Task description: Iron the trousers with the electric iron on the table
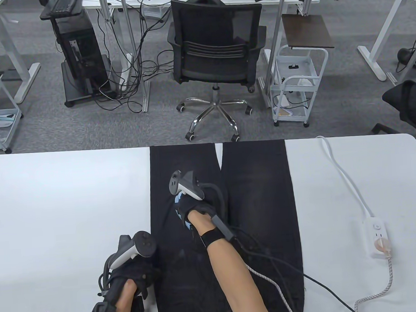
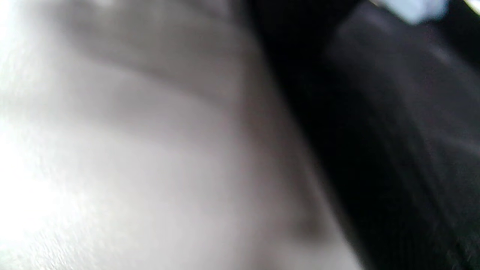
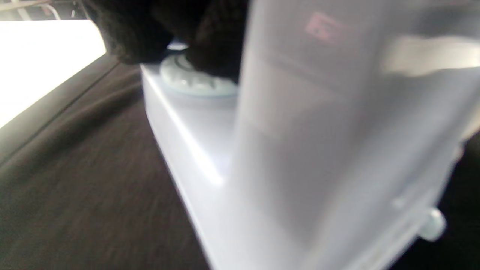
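R hand [image 1: 192,208] is reached far out over mid-table, forearm bare and stretched up from the near edge, gloved fingers [image 3: 210,41] curled down round sth under the palm, tracker on the back. L hand [image 1: 130,272] sits near, low and to the left, wrist bent, dark sleeve at the near edge; fingers hidden under its tracker, can't tell if curled. L wrist view just blur.

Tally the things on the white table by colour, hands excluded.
Black: 1, the flat black fabric trousers.
White: 3, the white plastic electric iron, the white power strip and its white cable.
Total: 4.
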